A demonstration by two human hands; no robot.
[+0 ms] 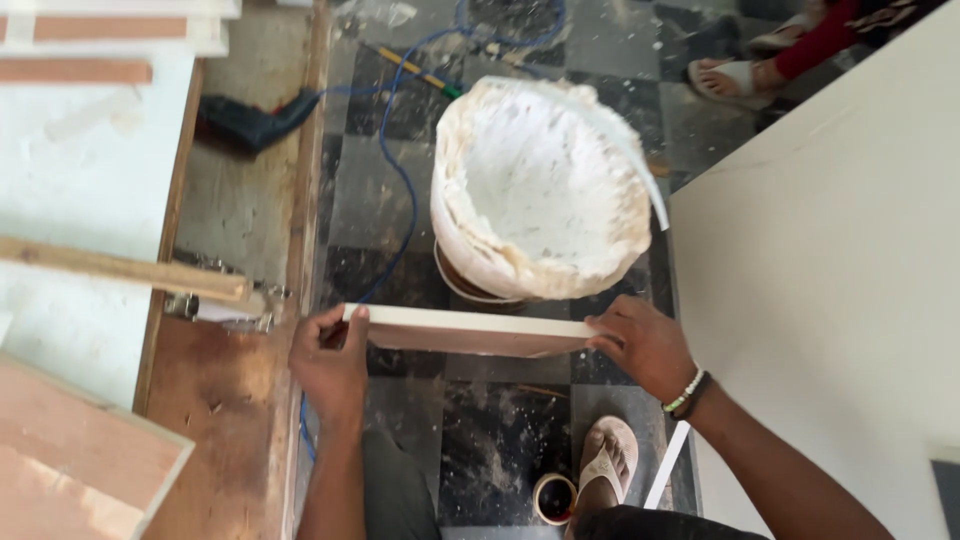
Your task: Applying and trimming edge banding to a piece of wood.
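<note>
We held a white-edged wooden board [470, 331] level between both hands, over the checkered floor [500, 440].

Our left hand [332, 362] gripped its 9 o'clock end, fingers curled closed around it; our right hand [645, 345] clasped the 3 o'clock end likewise. At 12 o'clock from the board stood a putty-caked white bucket [545, 190]. A drill [255, 122] lay at 10 o'clock.

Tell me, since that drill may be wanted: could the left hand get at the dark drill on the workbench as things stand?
Probably not at once: the left hand grips one end of the board, and the drill lies well beyond it; nothing blocks the way.
</note>
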